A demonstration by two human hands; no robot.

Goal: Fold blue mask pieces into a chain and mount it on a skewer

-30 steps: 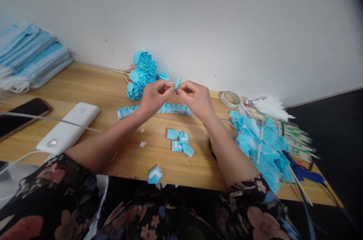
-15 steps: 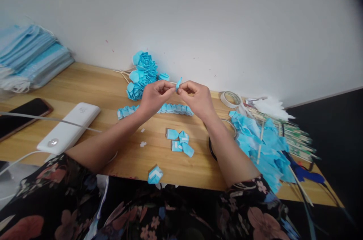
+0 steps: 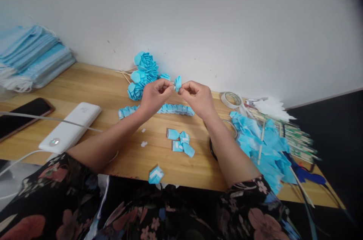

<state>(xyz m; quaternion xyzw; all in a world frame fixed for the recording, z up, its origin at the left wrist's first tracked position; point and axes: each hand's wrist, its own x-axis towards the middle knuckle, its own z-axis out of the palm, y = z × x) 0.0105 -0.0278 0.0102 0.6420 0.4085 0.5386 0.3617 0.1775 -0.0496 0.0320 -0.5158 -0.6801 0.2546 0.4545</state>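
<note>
Both hands meet above the table, in front of the wall. My right hand (image 3: 197,96) pinches a small folded blue petal piece (image 3: 178,82), which stands up between the hands. My left hand (image 3: 156,94) is closed at its fingertips beside it, with a tiny white scrap showing there. Below the hands lies a row of folded blue pieces (image 3: 176,109), partly covered by my left forearm. Nearer me are several loose folded blue petals (image 3: 184,138) with white strips on them, and one more folded petal (image 3: 155,175) at the table's front edge.
Blue paper flowers (image 3: 143,75) on sticks lie at the back. Left are stacked face masks (image 3: 36,56), a phone (image 3: 24,117) and a white power bank (image 3: 70,126) with cables. Right are tape rolls (image 3: 231,100), crumpled blue sheets (image 3: 261,145) and a blue glue gun (image 3: 309,175).
The blue petal piece has turned, so more of its broad face shows. My left fingertips have drawn slightly away from it, and a white scrap shows at them.
</note>
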